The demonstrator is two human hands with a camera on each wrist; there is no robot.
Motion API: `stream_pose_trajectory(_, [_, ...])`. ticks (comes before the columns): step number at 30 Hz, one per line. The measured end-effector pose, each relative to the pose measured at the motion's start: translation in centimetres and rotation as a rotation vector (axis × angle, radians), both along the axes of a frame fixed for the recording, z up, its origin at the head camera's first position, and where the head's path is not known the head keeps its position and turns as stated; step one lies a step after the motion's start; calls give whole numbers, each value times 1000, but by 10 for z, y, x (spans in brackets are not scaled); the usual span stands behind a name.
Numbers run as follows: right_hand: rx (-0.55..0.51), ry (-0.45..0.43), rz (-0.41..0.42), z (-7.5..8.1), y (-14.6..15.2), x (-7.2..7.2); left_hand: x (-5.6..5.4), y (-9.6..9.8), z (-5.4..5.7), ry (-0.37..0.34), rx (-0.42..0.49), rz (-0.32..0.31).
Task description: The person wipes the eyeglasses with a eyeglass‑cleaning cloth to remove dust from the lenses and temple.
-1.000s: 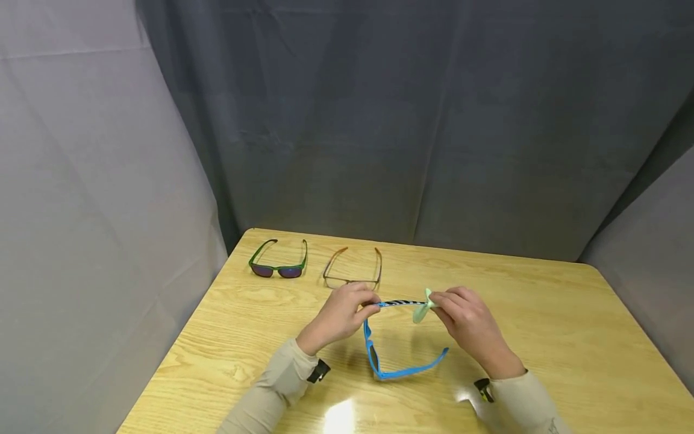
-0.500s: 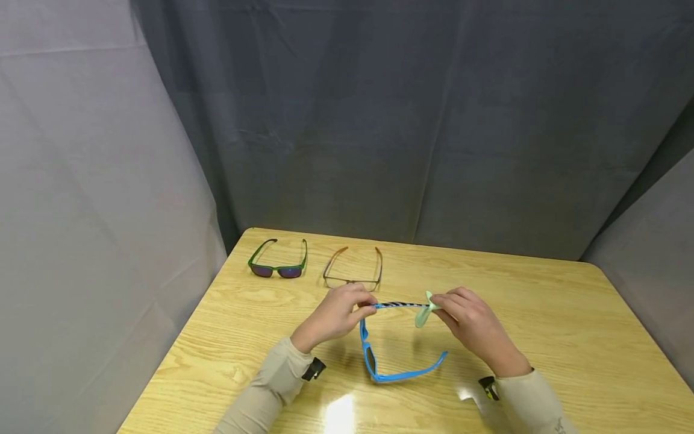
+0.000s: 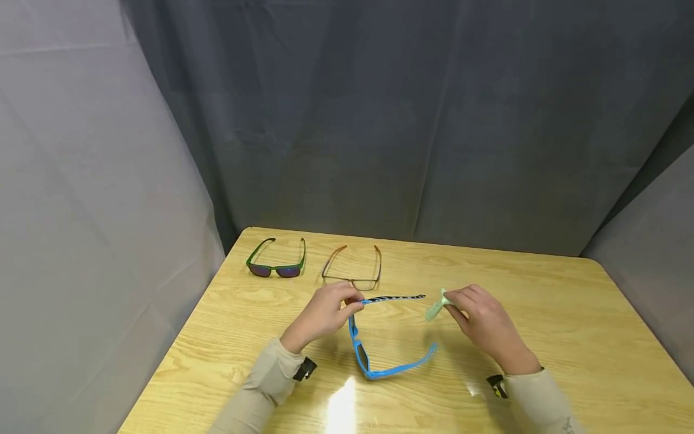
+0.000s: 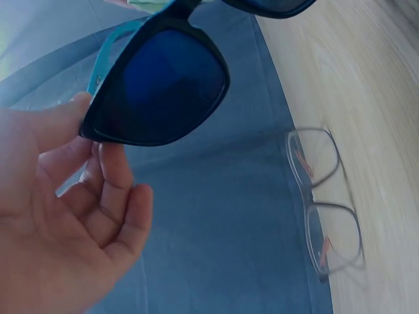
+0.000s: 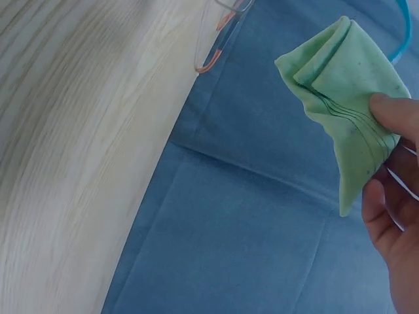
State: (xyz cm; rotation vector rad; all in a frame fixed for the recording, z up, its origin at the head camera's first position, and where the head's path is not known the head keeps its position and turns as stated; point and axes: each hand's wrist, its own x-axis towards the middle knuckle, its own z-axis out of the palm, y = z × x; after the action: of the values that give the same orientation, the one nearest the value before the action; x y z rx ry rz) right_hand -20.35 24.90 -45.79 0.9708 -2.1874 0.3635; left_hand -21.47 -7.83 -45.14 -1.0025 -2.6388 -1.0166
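My left hand [image 3: 324, 313] pinches a pair of blue sunglasses [image 3: 398, 369] at the hinge corner, between thumb and fingers. Both temples are unfolded and point right; the far one carries a black-and-white striped pattern. In the left wrist view a dark lens [image 4: 160, 88] hangs just beyond the fingertips. Off the temple's tip, my right hand [image 3: 485, 325] pinches a light green cloth [image 3: 435, 308]. Folded and bunched, the same cloth [image 5: 350, 98] shows between thumb and fingers in the right wrist view, apart from the sunglasses.
Green-framed sunglasses [image 3: 276, 268] stand unfolded at the table's back left. Beside them are thin-framed eyeglasses [image 3: 378, 265] with orange temple tips, just beyond my left hand. The wooden table [image 3: 542, 301] ends at a dark grey curtain [image 3: 347, 120], with lighter cloth at both sides.
My right hand has drawn the green cloth rightward off the striped temple's end. My left hand and the blue sunglasses have shifted slightly left.
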Motion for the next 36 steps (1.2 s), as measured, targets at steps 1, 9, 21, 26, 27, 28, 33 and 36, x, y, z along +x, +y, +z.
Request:
stream_pose_trajectory(1, [0,-6,-13,0,2,0,0,-2,-1,-1,3,11])
stream_pose_trajectory(9, [71,-109,-96,-4,16,2,1,-28,-11,-15,10,94])
stream_pose_trajectory(21, [121,-207,-222,-14,28,14,5,-65,-21,-195,-1,314])
stream_pose_trajectory(26, [137,-194,-251,-16,34,16,9,-79,-28,-276,-19,375])
stream_pose_trajectory(27, [139,-200,-256,-16,35,16,10,-81,-30,-288,-21,383])
stream_pose_trajectory(28, [144,-208,-263,-15,36,17,11,-84,-31,-301,-23,391])
stream_pose_trajectory(33, [167,-331,-314,-14,41,21,14,-94,-38,-366,-20,413])
stream_pose_trajectory(36, [185,-443,-339,-14,43,25,16,-98,-45,-413,-36,428])
